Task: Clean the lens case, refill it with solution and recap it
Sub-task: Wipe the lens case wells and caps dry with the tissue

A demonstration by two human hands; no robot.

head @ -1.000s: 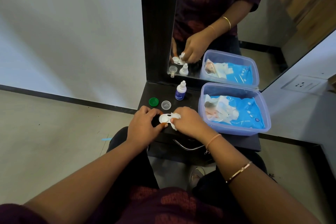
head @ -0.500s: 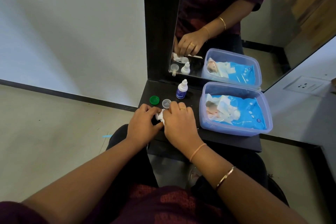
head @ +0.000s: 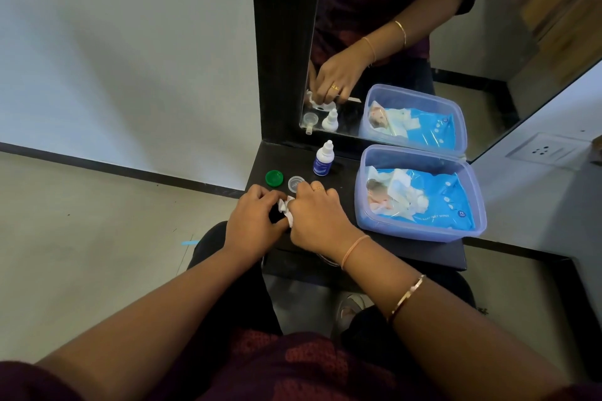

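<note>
My left hand (head: 252, 220) and my right hand (head: 317, 216) meet over the near edge of the black shelf (head: 407, 249). Between them shows a bit of the white lens case and a white wipe (head: 288, 210); most of the case is hidden under my fingers. My left hand grips the case, and my right hand, palm down, pinches the wipe against it. A green cap (head: 274, 178) and a clear cap (head: 295, 183) lie just beyond my hands. The small solution bottle (head: 322, 159) stands upright behind them, capped.
A translucent blue box (head: 474, 202) holding a blue pack of wet wipes (head: 433, 202) sits on the right of the shelf. A mirror (head: 423, 42) stands at the back and reflects the hands, bottle and box. A wall socket (head: 547, 150) is at the far right.
My right hand has turned palm down over the case and wipe, covering the case that showed openly a second ago. My left hand has kept its hold in place.
</note>
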